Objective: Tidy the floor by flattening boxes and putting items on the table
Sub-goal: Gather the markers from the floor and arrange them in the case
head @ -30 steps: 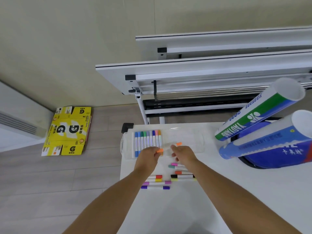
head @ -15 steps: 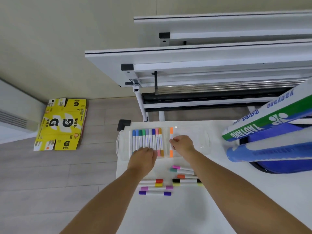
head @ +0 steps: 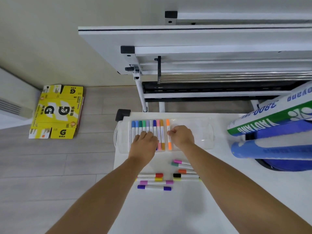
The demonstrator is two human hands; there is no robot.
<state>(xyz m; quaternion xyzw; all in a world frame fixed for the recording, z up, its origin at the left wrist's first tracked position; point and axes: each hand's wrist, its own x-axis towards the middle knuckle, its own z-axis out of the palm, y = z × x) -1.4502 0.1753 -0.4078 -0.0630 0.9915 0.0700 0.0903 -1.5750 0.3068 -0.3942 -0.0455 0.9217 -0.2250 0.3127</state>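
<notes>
Head camera, looking down over both forearms: on the near part of the white table (head: 168, 217), loose markers (head: 156, 182) lie on their sides in two short stacks, apparently waiting their turn; just beyond them the left hand (head: 145, 144) rests flat, fingers relaxed, across the row of markers (head: 146, 127) already filed in the clear case (head: 202, 132), seemingly to keep them from rolling while another goes in; beside it the right hand (head: 183, 136) curls its fingertips on the orange marker (head: 168, 127), which lies in the case parallel to the row with a small gap between, probably about to be nudged up against the brown one.

To the right, two shuttlecock tubes (head: 270, 122) lean over the table edge, propped on something dark blue below that is hard to make out; they look already tidied off the floor.

Farther off on the left, the flattened yellow box (head: 57, 112) lies on the wooden floor (head: 50, 166) against the wall, so that part of the job appears done, though the box itself is not on the table; behind the table, folded tables (head: 202, 36) stand stored on edge by the wall.
</notes>
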